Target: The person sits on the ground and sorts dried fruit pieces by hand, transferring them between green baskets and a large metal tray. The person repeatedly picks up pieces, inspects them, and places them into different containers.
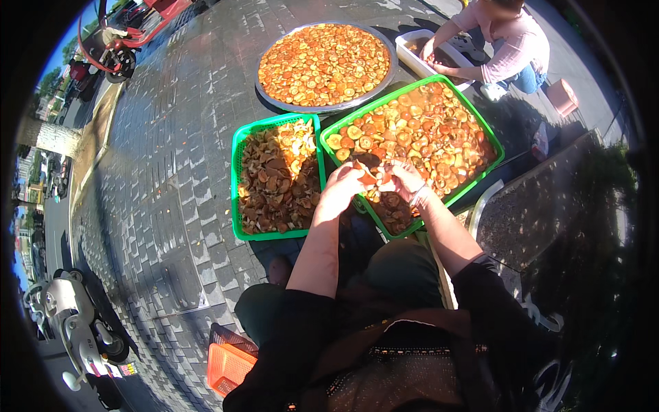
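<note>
My left hand (344, 186) grips an orange-brown mushroom piece (364, 174) above the near left corner of a green plastic tray (466, 98) filled with mushrooms in liquid. Close beside it, my right hand (405, 181) pinches another small mushroom piece (383, 177); whether the two pieces are joined cannot be told. To the left stands a green plastic basket (236, 180), heaped with brown mushrooms (270, 177), partly in shadow. Beyond both, a large round metal basin (319, 109) holds many mushroom caps (324, 64).
A crouching person (515, 46) has both hands in a white tub (409, 37) at the upper right. A pink bucket (562, 98) is behind them. Orange baskets (229, 368) sit at the lower left; a parked scooter (77, 319) and a red vehicle (121, 51) stand farther left.
</note>
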{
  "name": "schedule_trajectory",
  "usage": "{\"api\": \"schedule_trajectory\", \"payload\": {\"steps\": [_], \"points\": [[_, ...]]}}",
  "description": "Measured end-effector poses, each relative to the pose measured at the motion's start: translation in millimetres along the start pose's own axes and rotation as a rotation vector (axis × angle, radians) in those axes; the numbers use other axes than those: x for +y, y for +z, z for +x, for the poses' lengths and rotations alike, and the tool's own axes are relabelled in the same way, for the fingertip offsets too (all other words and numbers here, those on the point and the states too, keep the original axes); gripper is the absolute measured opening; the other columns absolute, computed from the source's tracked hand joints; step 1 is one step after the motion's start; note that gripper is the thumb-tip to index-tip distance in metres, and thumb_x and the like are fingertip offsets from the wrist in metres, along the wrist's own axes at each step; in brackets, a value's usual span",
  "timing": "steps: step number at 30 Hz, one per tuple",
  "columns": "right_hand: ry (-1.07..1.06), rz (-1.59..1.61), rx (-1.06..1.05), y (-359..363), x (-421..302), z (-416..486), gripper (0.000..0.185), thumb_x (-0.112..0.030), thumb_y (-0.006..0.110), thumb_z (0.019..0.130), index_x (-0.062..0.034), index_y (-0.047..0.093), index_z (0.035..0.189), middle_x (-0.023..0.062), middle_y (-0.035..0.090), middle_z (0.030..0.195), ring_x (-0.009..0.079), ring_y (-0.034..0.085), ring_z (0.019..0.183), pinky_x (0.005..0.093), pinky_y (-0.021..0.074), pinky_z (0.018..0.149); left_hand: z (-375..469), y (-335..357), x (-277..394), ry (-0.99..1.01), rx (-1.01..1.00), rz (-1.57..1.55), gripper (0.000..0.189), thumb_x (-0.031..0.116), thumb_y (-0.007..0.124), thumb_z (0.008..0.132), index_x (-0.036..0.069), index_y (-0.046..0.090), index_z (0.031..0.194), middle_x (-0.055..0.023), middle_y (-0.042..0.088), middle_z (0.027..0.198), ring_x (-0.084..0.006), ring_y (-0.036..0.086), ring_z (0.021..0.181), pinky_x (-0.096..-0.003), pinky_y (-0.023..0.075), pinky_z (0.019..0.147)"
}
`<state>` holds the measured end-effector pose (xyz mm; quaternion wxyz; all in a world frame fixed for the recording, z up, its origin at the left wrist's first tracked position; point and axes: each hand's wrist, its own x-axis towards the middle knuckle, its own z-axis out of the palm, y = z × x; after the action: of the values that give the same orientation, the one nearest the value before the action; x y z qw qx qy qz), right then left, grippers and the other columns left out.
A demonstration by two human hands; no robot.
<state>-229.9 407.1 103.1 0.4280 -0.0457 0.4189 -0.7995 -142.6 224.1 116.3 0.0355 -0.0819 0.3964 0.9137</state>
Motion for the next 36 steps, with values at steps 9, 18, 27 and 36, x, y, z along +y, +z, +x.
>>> {"api": "schedule_trajectory", "payload": {"steps": [9, 18, 27, 36], "points": [[-0.146, -0.142, 0.004, 0, 7, 2, 0.027, -0.009, 0.058, 0.087, -0.0023, 0.054, 0.113, 0.009, 0.062, 0.098, 0.0157, 0.059, 0.093, 0.0282, 0.049, 0.081, 40, -3, -26, -0.361, 0.25, -0.303, 0.036, 0.039, 0.041, 0.092, 0.007, 0.057, 0.093, -0.0051, 0.063, 0.084, -0.0199, 0.062, 0.074, -0.0313, 0.0501, 0.064], [-0.072, -1.448, 0.096, -3, -24, 13, 0.038, -0.014, 0.064, 0.076, -0.0099, 0.058, 0.113, 0.0149, 0.063, 0.105, 0.028, 0.059, 0.102, 0.0351, 0.0467, 0.087, 40, -18, -19, -0.29, 0.23, -0.65, 0.023, 0.031, 0.053, 0.087, 0.009, 0.056, 0.093, -0.006, 0.059, 0.085, -0.0191, 0.057, 0.074, -0.0297, 0.0481, 0.058], [0.24, -1.553, 0.126, -86, 61, 53, 0.046, -0.035, 0.068, 0.07, -0.0024, 0.057, 0.1, 0.0183, 0.062, 0.089, 0.0301, 0.061, 0.085, 0.038, 0.0477, 0.074, 46, -41, -11, -0.215, 0.337, -0.678, 0.014, 0.022, 0.055, 0.085, 0.008, 0.055, 0.085, -0.0068, 0.052, 0.078, -0.0161, 0.052, 0.067, -0.0239, 0.0389, 0.049], [0.071, -0.414, 0.191, -91, 24, 21, 0.046, -0.004, 0.057, 0.083, -0.0067, 0.048, 0.128, 0.0102, 0.06, 0.111, 0.0158, 0.058, 0.091, 0.0261, 0.0468, 0.079, 32, -52, 0, -0.224, 0.296, -0.329, 0.006, 0.015, 0.055, 0.088, 0.01, 0.053, 0.091, -0.0008, 0.052, 0.075, -0.0119, 0.05, 0.063, -0.022, 0.0391, 0.047]]}}
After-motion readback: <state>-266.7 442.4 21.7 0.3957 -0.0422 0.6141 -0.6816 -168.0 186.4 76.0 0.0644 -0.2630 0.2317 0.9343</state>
